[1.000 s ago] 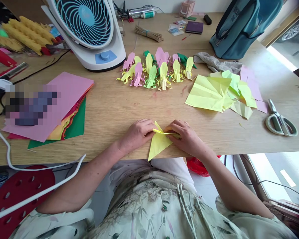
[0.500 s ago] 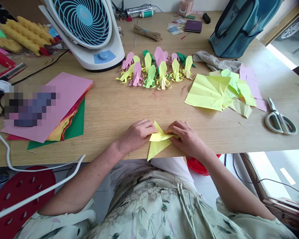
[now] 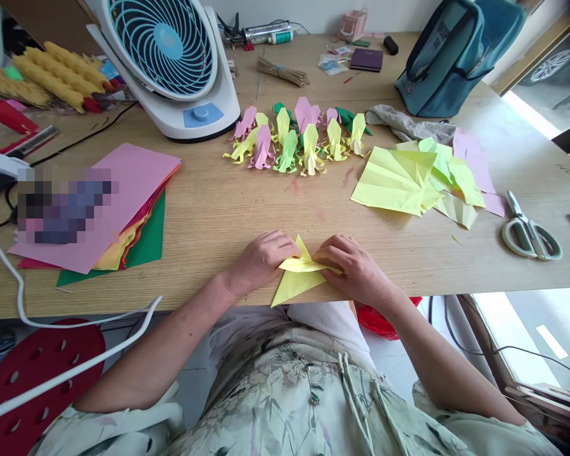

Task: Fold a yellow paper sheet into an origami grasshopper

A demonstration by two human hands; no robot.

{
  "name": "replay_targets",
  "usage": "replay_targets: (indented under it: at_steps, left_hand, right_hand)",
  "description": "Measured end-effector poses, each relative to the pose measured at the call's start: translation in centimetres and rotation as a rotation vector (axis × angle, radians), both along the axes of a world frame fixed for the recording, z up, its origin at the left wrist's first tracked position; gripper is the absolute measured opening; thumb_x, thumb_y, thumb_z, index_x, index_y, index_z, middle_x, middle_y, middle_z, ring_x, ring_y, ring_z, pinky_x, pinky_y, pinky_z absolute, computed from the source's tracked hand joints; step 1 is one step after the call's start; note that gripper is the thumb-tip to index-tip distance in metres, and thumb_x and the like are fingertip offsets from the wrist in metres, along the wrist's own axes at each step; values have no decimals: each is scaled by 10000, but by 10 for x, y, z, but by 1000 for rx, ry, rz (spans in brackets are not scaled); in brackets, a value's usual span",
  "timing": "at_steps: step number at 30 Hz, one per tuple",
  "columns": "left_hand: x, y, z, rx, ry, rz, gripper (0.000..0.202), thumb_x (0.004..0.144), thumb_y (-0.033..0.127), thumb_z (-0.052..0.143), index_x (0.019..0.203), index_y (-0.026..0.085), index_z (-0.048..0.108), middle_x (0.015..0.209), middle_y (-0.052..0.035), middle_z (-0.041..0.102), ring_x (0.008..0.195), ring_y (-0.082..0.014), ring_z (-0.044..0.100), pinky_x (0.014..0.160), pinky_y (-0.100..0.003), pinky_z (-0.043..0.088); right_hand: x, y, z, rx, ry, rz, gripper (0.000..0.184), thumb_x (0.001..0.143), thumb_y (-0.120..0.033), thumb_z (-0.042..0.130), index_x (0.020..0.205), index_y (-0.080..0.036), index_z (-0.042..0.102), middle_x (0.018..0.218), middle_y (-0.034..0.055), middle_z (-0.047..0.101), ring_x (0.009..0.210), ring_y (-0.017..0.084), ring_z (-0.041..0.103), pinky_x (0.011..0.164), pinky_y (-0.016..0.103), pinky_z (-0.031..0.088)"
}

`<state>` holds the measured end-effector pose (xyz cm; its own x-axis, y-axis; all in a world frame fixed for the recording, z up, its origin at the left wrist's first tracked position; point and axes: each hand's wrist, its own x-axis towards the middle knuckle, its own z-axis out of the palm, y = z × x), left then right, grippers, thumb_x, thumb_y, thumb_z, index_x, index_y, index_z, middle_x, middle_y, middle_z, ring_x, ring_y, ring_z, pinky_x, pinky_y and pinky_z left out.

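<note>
A piece of folded yellow paper [image 3: 295, 286] lies at the table's front edge, one pointed corner toward me and another pointing away. My left hand [image 3: 265, 258] has its fingers closed on the paper's left side. On the right side, my right hand [image 3: 346, 263] pinches the paper between thumb and fingers. A narrow folded flap runs across the middle, between both hands. The fingertips partly cover the paper's ends.
Several folded paper figures [image 3: 310, 149] stand in rows beyond my hands. Yellow sheets [image 3: 394, 180] and scissors [image 3: 529, 228] lie to the right. Left are stacked coloured papers [image 3: 137, 168] and a white fan [image 3: 171, 120]. A blue bag [image 3: 437, 76] stands at the back right.
The folded paper has turned slightly, its near corner swinging left. My right fingers have shifted a little left along the flap. Both hands keep hold; the camera view has tilted slightly.
</note>
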<state>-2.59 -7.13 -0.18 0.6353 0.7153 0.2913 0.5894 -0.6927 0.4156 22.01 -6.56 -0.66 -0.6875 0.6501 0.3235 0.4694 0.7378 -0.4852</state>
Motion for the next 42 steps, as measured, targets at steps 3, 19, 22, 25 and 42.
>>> replay_targets:
  at_steps: [3,19,22,25,42]
  left_hand:
    - [-4,-3,4,-34,-15,-29,216,981,151,475,1009,200,683,993,-65,717,938,-179,616,835,-297,475]
    - [-13,-14,6,-4,-12,-58,272,945,78,500,1108,165,699,1152,-83,731,1066,-199,661,958,-371,529]
    - [-7,-17,9,-14,1,-13,229,938,109,525,1092,166,683,1128,-86,723,1058,-213,656,949,-386,524]
    - [-5,-18,9,-49,-43,15,230,957,112,495,1120,159,650,1158,-95,706,1098,-212,645,966,-383,514]
    - [10,-6,6,-235,-162,146,84,915,166,577,861,183,638,892,-34,660,885,-184,615,777,-293,473]
  right_hand:
    - [0,-1,0,11,-48,31,179,903,-157,571,1069,-207,615,1030,99,627,930,242,567,814,381,428]
    - [5,-7,3,18,13,133,198,954,-332,606,1059,-176,669,1022,105,630,921,223,572,847,393,441]
    - [6,-8,4,24,6,120,148,974,-267,564,1040,-186,670,1018,100,636,923,214,578,843,387,443]
    - [7,-8,4,35,7,123,142,966,-279,580,1031,-189,668,1015,101,638,923,215,582,832,385,444]
    - [5,-10,0,-68,120,-60,100,985,-208,502,979,-196,601,862,41,607,757,156,569,670,272,425]
